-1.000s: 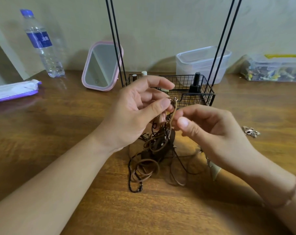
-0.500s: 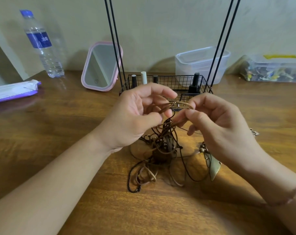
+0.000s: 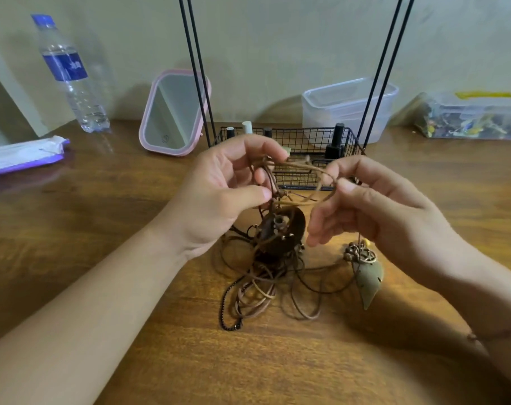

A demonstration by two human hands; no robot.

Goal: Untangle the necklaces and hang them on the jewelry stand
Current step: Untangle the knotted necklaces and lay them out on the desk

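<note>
A brown wooden table (image 3: 73, 258) fills the view, backed at 12 o'clock by a plain pale wall (image 3: 277, 39). At 9 o'clock a white packet with a purple edge (image 3: 23, 154) runs off the frame; at 10 o'clock stands a clear water bottle (image 3: 70, 74), then a pink-framed mirror (image 3: 174, 112) leaning back.

The left hand (image 3: 219, 194) pinches tan cord between thumb and curled fingers. Across from it the right hand (image 3: 374, 206) pinches the same tan cord loop (image 3: 301, 166), held above the table. Below them, at centre, the tangled necklaces (image 3: 266, 276) trail to the wood, with a dark round pendant (image 3: 280, 229) lifted and a pale leaf-shaped pendant (image 3: 369, 282) just beside the right hand.

Behind the hands, the jewelry stand (image 3: 304, 141) shows its wire basket and four black rods; its top is cut off. A clear tub (image 3: 350, 106) sits at 1 o'clock, and a clear box (image 3: 470, 118) at 2 o'clock holds blurred, unreadable contents.

Compared with half a second ago, the hands are farther apart, the loop is drawn wider, and the dark pendant now hangs in view.
</note>
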